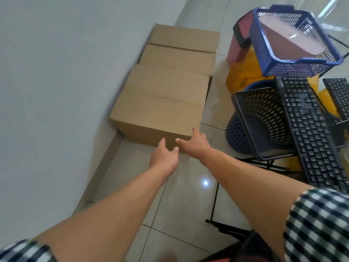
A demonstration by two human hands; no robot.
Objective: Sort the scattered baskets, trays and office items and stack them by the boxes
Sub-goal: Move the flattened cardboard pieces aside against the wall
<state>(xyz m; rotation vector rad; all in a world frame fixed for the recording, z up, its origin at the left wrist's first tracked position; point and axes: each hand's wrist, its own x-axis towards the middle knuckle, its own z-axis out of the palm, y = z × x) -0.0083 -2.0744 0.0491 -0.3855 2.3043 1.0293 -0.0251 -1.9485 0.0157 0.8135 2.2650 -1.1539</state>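
Observation:
Two closed cardboard boxes stand in a row along the wall: a near box (160, 106) and a far box (181, 48). Both my arms reach toward the near box's front lower corner. My left hand (164, 157) is open just in front of that box, fingers relaxed, holding nothing. My right hand (194, 142) is open too, its fingers spread against the box's front right edge. To the right lies a pile: a blue mesh basket (294, 69), a black mesh tray (264, 118), a round dark blue basket (236, 133) and a black keyboard (311, 133).
A white wall (56, 91) runs along the left. A pink bin (239, 44) and yellow envelopes (239, 78) sit behind the pile. A second keyboard (340, 95) lies at the right edge. Black wire frame legs (215, 201) rest on the tiled floor (185, 195).

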